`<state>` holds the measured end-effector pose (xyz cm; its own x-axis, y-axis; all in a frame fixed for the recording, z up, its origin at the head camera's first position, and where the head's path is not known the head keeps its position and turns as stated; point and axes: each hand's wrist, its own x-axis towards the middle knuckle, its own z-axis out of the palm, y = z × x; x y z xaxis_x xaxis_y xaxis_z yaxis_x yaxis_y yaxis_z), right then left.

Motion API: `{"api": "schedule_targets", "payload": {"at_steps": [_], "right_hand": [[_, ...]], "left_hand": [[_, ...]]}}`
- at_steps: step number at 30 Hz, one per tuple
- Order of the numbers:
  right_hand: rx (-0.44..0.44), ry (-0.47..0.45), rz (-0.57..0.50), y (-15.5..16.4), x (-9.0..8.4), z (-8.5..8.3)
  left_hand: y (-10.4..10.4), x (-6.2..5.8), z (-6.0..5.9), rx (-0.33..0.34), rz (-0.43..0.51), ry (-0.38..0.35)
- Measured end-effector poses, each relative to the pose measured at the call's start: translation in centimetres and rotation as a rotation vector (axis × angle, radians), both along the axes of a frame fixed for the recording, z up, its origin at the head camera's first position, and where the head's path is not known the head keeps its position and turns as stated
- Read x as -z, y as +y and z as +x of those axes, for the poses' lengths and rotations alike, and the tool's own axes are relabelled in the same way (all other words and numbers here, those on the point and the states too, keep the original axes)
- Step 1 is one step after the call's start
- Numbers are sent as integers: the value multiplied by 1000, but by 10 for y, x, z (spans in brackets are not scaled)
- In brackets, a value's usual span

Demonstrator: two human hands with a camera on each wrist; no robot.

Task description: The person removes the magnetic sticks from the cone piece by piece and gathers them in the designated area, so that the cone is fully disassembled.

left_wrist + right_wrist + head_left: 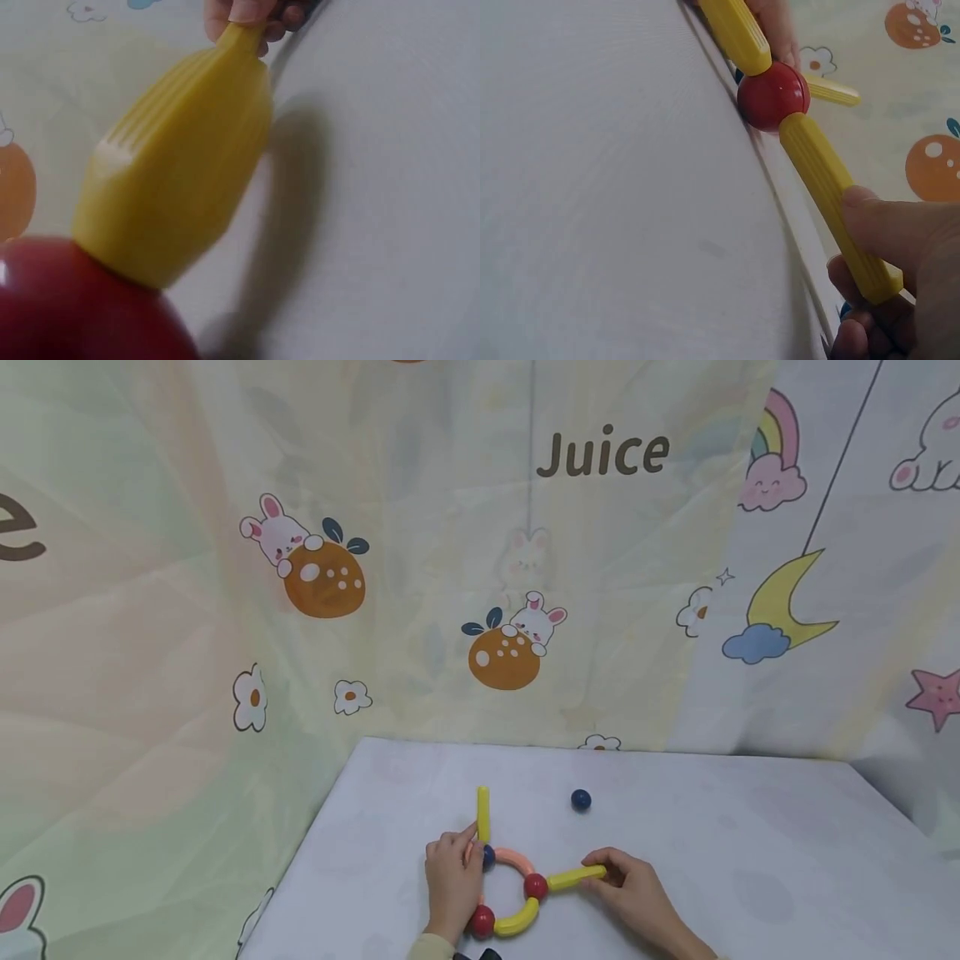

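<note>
The right hand point(633, 891) pinches one end of a yellow stick point(567, 879); the other end, left of this hand, touches a red ball point(536, 887) in a ring point(519, 922). The left hand point(453, 878) grips the ring's left side, a second stick point(483, 812) jutting beyond it. A loose blue ball point(581, 800) lies beyond both hands.

You can read one whole word in head view: "Juice" point(603, 452), upper right of centre. Dark brown print, capital J, other four letters lowercase, line rising slightly toward right. Stands on pale yellowish part of printed cloth backdrop point(431, 468). At left edge of frame, above mid-height, you see rounded dark brown letter "e" point(21, 528), larger in frame, cut by picture border; stands on greenish-and-peach cloth point(127, 635) at left.
</note>
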<state>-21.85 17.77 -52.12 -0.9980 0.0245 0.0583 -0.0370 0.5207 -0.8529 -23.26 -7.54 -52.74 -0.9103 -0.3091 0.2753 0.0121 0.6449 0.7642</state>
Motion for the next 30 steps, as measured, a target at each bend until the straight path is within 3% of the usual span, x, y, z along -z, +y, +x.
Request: {"api": "schedule_targets", "payload": {"at_steps": [3,10,13,15,18,20,22,25,27,30], "right_hand": [[8,11,-6,-1,4,2],[-3,19,-16,-2,5,6],[-13,17,-17,-1,3,6],[-15,20,-13,-2,2,6],[-16,38,-2,-2,1,6],[-17,58,11,-2,2,6],[-23,78,16,-1,4,6],[-41,106,23,1,6,6],[-54,124,25,2,7,6],[-73,149,33,4,8,6]], "left_hand": [[2,0,1,-21,-38,-25],[3,-3,2,-93,41,35],[3,-4,2,-98,47,105],[5,-7,5,-96,30,190],[12,-15,14,-19,-31,326],[22,-19,21,83,-120,345],[33,-22,28,213,-222,260],[49,-23,37,362,-376,21],[57,-23,39,392,-423,-107],[62,-23,39,360,-433,-149]]}}
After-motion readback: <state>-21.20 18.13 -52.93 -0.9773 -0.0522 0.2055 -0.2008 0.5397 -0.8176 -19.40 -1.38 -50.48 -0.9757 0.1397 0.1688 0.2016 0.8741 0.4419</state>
